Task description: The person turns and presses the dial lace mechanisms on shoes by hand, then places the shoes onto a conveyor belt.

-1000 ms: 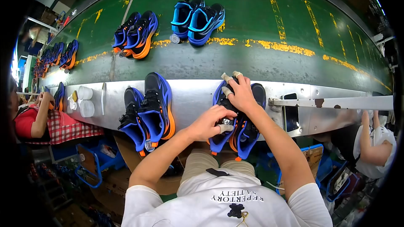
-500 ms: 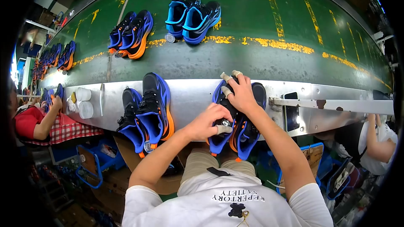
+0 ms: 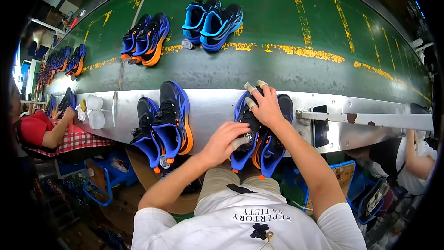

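Observation:
A pair of black and blue sneakers with orange soles lies on the metal ledge before me. My right hand (image 3: 267, 107), with pale finger covers on several fingertips, grips the forefoot of the left sneaker (image 3: 240, 156). My left hand (image 3: 221, 142) is beside that sneaker's tongue, fingers stretched and apart, its covered thumb close to a small round lace dial (image 3: 249, 136). Whether the thumb touches the dial, I cannot tell. The right sneaker (image 3: 273, 153) stands alongside, partly hidden under my right hand and forearm. Another matching pair (image 3: 173, 125) sits on the ledge to the left.
Beyond the ledge runs a green conveyor belt (image 3: 277, 23) carrying several sneakers, including a light-blue-lined pair (image 3: 213, 25). A phone (image 3: 320, 127) lies under a white metal bar (image 3: 365, 118) at right. White cups (image 3: 95, 111) stand at left. Co-workers sit on both sides.
My left hand's fingers have loosened from the lace dial and stretched out, moving slightly left, so the dial now shows more clearly. My right hand stays on the sneaker's forefoot.

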Demonstrator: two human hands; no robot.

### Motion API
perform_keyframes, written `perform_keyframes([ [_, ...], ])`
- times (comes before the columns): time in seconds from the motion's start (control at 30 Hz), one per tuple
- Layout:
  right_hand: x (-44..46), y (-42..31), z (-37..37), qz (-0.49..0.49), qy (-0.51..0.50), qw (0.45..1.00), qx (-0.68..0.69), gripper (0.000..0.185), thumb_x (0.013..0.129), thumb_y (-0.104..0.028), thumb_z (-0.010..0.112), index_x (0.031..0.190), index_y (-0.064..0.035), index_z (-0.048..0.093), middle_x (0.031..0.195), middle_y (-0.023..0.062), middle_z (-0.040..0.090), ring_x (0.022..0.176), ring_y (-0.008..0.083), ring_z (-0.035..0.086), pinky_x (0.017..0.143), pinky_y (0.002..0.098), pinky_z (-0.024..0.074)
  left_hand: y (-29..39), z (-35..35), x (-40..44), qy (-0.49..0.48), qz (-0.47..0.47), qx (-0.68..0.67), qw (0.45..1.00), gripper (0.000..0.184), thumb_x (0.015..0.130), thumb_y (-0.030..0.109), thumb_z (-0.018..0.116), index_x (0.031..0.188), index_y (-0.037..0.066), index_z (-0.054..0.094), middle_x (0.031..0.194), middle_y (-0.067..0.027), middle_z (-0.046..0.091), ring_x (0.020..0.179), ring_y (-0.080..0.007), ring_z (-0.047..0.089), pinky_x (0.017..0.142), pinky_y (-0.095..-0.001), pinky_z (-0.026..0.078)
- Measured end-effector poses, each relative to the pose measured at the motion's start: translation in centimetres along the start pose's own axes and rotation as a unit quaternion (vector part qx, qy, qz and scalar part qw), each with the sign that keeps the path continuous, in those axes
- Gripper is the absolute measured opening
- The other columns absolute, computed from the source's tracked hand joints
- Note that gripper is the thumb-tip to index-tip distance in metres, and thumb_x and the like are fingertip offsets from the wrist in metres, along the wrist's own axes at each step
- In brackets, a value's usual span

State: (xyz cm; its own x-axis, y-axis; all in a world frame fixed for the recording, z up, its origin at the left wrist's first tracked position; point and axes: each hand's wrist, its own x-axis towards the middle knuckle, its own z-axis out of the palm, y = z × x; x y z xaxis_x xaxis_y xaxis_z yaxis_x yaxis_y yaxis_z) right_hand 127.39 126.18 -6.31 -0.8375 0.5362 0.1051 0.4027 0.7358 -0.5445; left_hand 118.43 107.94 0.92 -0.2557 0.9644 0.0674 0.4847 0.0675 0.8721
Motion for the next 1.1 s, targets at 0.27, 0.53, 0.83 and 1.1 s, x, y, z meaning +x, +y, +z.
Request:
perform_keyframes([
  [0.27, -0.3, 0.2, 0.1, -0.016, 0.022, 1.0, -0.014, 0.042, 0.084, -0.022, 0.063, 0.126, -0.018, 0.058, 0.129, 0.0205, 0.046, 0.114, 0.0398, 0.044, 0.096, 0.0471, 0.0405, 4.6, 3.8, -3.1, 0.085, -0.48, -0.458, 0.744, 0.036, 0.098, 0.024, 0.053, 0.114, -0.008, 0.055, 0.113, -0.0141, 0.061, 0.104, -0.0221, 0.061, 0.094, -0.0334, 0.048],
  [0.53, -0.2, 0.8, 0.0, -0.04, 0.024, 0.999, -0.028, 0.037, 0.085, -0.017, 0.062, 0.122, -0.0202, 0.061, 0.125, 0.0178, 0.048, 0.11, 0.0391, 0.045, 0.097, 0.0447, 0.0391, 3.2, 7.0, -3.3, 0.146, -0.398, -0.586, 0.69, 0.025, 0.094, 0.013, 0.057, 0.112, -0.005, 0.058, 0.108, -0.0096, 0.062, 0.102, -0.0177, 0.06, 0.094, -0.0299, 0.048],
  [0.83, -4.0, -1.5, -10.8, -0.136, -0.337, 0.912, 0.188, 0.05, 0.076, -0.013, 0.071, 0.124, -0.0218, 0.063, 0.091, 0.0103, 0.049, 0.091, 0.0265, 0.047, 0.087, 0.0337, 0.0399, 4.1, 6.5, -2.7, 0.102, -0.422, -0.573, 0.695, 0.024, 0.093, 0.005, 0.056, 0.115, -0.004, 0.057, 0.112, -0.0093, 0.061, 0.105, -0.0192, 0.06, 0.1, -0.032, 0.046],
  [1.1, -9.1, -4.1, -6.3, -0.024, 0.008, 0.994, 0.111, 0.028, 0.075, -0.022, 0.073, 0.098, -0.0093, 0.067, 0.08, 0.0099, 0.056, 0.074, 0.0276, 0.059, 0.067, 0.0387, 0.0483, 4.3, 8.6, -2.8, 0.165, -0.378, -0.616, 0.671, 0.024, 0.094, 0.005, 0.053, 0.116, -0.004, 0.056, 0.115, -0.0105, 0.06, 0.11, -0.0196, 0.058, 0.101, -0.0333, 0.045],
])
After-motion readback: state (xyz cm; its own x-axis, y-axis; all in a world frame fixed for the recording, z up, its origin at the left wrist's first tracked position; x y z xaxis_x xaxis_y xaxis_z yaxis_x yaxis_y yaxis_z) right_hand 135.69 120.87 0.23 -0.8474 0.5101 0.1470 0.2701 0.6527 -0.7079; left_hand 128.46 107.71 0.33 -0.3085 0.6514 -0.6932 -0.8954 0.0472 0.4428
